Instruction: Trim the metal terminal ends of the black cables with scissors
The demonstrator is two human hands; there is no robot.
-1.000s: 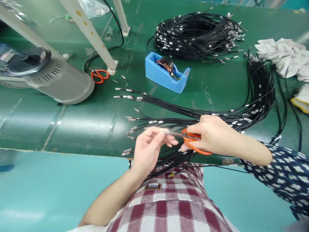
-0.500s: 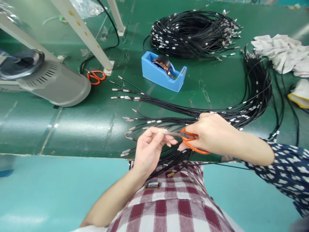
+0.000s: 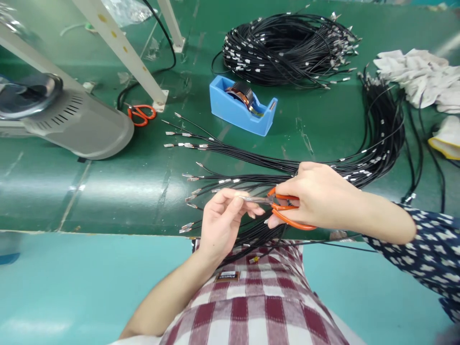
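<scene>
My right hand [image 3: 318, 196] grips a pair of scissors [image 3: 295, 224] by their orange handles, the blades pointing left. The blade tips reach the thumb and forefinger of my left hand [image 3: 223, 223]. Those left fingers are pinched together on something small, mostly hidden, at the tips. Beneath both hands runs a bundle of thin black cables [image 3: 251, 177], with white labels and bare-looking ends fanned out to the left. Some cables hang over the table edge onto my checked apron [image 3: 247, 311].
A blue tape dispenser [image 3: 240, 112] stands behind the cables. Farther back lies a coil of black cables [image 3: 283, 52]. White gloves [image 3: 417, 76] lie at the right. On the left are a grey machine [image 3: 86, 124], orange-handled scissors [image 3: 143, 115] and a white metal post [image 3: 125, 52].
My right hand has shifted slightly to the right and up, its scissor handles opening a little wider. My left hand stays almost in place, still pinching.
</scene>
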